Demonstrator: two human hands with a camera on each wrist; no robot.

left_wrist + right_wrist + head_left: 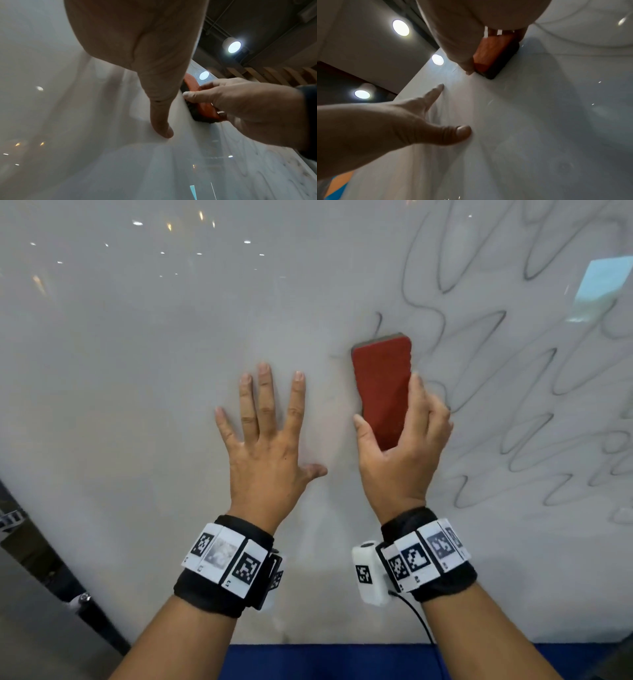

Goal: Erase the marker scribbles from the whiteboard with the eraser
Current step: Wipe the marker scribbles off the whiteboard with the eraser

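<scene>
Dark exposed ceiling (257, 20) overhead with pipes running across it, plus round white ceiling lamps (234, 47) glowing pretty bright. Slanted pale wooden slats (274, 74) sit off to one side. There's a plain grey wall panel (359, 40) too, and a blue strip (342, 660) down low.

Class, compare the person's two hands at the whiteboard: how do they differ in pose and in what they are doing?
The left hand is spread flat, fingers straight, pressing on the whiteboard; the right hand curls round the red eraser. The left hand holds nothing; the right grips the eraser by its long edges. The left rests on clean board; the right sits beside the marker scribbles. Both wear black wrist bands with square markers.
</scene>
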